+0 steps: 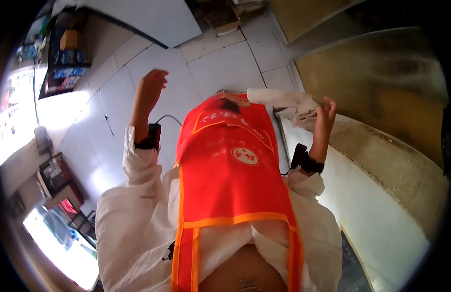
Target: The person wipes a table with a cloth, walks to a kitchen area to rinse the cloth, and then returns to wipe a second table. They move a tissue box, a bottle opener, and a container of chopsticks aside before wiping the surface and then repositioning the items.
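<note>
My left hand [154,83] is raised above the floor at the left, away from my apron. It holds nothing, and its fingers are loosely bent and apart. On the other side, my right hand [325,112] grips the crumpled, grey-stained end of a long whitish cloth [284,99]. From that hand the cloth stretches left to the lower edge of my red apron [220,170], where its far end overlaps the apron. The apron has orange trim and a front pocket. Black devices are strapped to both my wrists.
Pale floor tiles [215,63] lie ahead. At the right runs a low wall with a worn ledge [381,146], near my right arm. A white panel [147,19] juts in at the top. Shelves with boxes [67,53] stand at the far left.
</note>
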Demonstrator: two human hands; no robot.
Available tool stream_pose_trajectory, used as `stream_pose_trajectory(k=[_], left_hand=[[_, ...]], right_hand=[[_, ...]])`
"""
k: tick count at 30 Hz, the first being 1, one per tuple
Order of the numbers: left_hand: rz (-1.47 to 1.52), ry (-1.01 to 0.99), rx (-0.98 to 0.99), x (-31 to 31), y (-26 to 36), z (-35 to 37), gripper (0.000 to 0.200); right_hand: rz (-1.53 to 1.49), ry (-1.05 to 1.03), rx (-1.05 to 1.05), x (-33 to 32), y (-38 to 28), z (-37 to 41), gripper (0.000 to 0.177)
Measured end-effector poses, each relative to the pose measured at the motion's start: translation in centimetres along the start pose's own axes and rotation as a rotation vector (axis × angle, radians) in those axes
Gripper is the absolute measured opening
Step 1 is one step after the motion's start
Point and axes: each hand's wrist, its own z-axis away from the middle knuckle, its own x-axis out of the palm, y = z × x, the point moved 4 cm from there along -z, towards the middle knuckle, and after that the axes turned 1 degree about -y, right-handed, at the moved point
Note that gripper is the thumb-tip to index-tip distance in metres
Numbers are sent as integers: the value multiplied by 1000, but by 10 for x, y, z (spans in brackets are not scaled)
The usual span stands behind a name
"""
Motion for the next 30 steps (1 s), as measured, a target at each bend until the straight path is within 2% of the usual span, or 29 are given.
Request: stream_pose_trajectory(k=[4,6,8,10,11,13,15,16,17,19,21,22,23,25,27,29,30], left_hand=[[-166,-153,155,30,84,-112,20],[-333,-231,428,58,123,-154,19],[-338,-391,466,99,171,-183,22],[-157,-520,591,143,205,-211,22],[-61,-579,649,166,225,-223,21],[-131,-687,623,201,268,-240,22],[-141,-723,668,243,312,-257,24],[-96,-744,744,263,335,-266,24],[-54,-758,835,281,362,-277,25],[-21,-816,849,317,399,-296,27],[-63,-599,1090,343,419,-305,29],[-141,-454,1312,352,428,-315,32],[-241,-394,1373,354,442,-323,32],[-273,-508,1161,383,447,-360,48],[-267,-310,1195,392,456,-385,44],[-165,-225,1081,389,472,-408,37],[-136,-127,1115,388,475,-426,35]], right_hand=[[-52,99,7,-5,-33,-34,38],[-97,181,-11,-7,-57,-52,40],[-112,184,-19,-24,-58,-88,42],[-122,158,-32,-30,-73,-130,43],[-130,198,-106,-30,-92,-149,47],[-137,257,-188,-25,-120,-184,50],[-206,154,-194,-29,-134,-227,57],[-151,124,-126,-30,-148,-241,64],[-152,151,-139,-39,-151,-261,64],[-88,81,-206,-51,-150,-300,69],[-20,104,-175,-58,-150,-313,73],[7,145,-157,-61,-152,-314,75],[33,187,-154,-69,-157,-320,77],[50,283,-156,-88,-154,-332,78],[57,396,-119,-101,-150,-337,80],[49,581,-95,-118,-147,-336,82],[51,609,-87,-125,-145,-334,82]])
